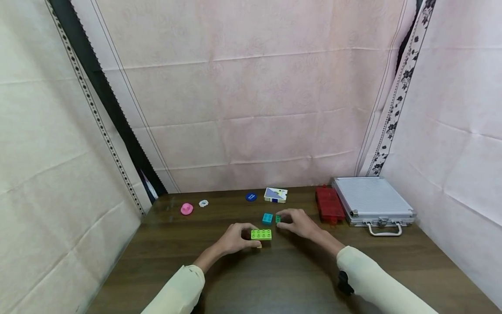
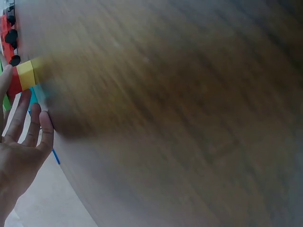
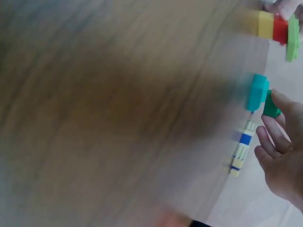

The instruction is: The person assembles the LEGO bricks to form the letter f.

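Observation:
My left hand [image 1: 248, 240] grips a small brick stack on the wooden table [image 1: 274, 279]. A lime green brick [image 1: 261, 234] tops the stack, with a red brick [image 2: 14, 81] and a yellow brick [image 2: 26, 74] under it. Just to the right, my right hand [image 1: 282, 220] pinches a small dark green brick [image 1: 278, 219] that rests on the table. A teal brick [image 1: 267, 218] lies right beside it. The right wrist view shows the dark green brick [image 3: 271, 106] at my fingertips [image 3: 279, 100], the teal brick [image 3: 258, 92] and the stack [image 3: 279, 29].
A silver metal case [image 1: 372, 200] lies at the back right with a red block [image 1: 329, 204] against its left side. A card box [image 1: 276, 195], a blue disc [image 1: 251, 197], a white token [image 1: 203, 203] and a pink piece [image 1: 186, 209] line the back. Cloth walls enclose the table.

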Available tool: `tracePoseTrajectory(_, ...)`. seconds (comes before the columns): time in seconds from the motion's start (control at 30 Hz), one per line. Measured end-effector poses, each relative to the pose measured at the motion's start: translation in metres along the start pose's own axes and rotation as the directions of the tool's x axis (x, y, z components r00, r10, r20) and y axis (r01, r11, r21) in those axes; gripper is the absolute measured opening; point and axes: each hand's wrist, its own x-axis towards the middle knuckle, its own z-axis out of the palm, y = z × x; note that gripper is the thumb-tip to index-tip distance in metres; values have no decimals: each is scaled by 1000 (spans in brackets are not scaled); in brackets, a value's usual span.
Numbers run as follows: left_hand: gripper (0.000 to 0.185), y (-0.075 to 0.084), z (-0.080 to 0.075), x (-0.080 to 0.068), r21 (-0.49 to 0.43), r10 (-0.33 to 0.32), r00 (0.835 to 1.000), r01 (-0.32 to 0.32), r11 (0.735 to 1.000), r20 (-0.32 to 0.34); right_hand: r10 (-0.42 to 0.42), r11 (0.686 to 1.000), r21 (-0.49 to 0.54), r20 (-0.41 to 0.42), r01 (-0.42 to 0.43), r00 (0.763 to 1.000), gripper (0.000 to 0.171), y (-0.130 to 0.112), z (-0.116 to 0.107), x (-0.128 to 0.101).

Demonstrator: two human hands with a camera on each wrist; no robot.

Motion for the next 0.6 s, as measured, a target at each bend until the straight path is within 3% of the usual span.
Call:
tracePoseTrajectory(0.33, 30, -1, 0, 0, -7, 4, 1000, -4, 1000, 3, -82, 995, 55, 4, 82, 997, 38, -32, -10, -1)
tracePoseTrajectory(0.6, 30, 0, 0, 0, -1, 7, 1000, -7, 1000, 8, -130, 987, 104, 35, 126, 991, 38, -50, -6, 0)
